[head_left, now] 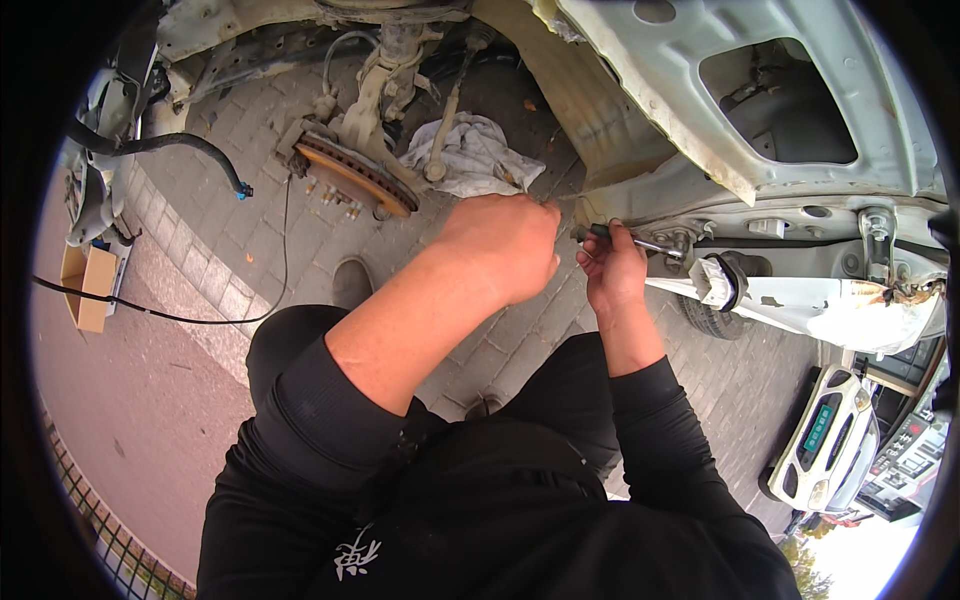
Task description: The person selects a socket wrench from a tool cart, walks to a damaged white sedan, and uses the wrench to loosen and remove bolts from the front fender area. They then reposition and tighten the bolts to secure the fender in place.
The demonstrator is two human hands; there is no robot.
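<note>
My left hand (505, 242) is closed in a fist beside the lower edge of the pale car body, its knuckles turned up. Whatever it grips is hidden beneath the fingers. Just to its right, my right hand (614, 268) is wrapped round what looks like a ratchet wrench (648, 243), with a dark grip and a shiny metal shaft. The far end of the tool reaches a metal hinge (678, 246) on the body. Beyond my left hand lie a crumpled whitish cloth (470, 155) and a rusty brake disc (355, 172) with exposed studs.
A large pale panel with an opening (850, 120) rises at the upper right. A black hose (190, 143) hangs at the left, above a thin cable (240, 321) and an open cardboard box (90, 290). A white car (822, 440) stands on the paving at the right.
</note>
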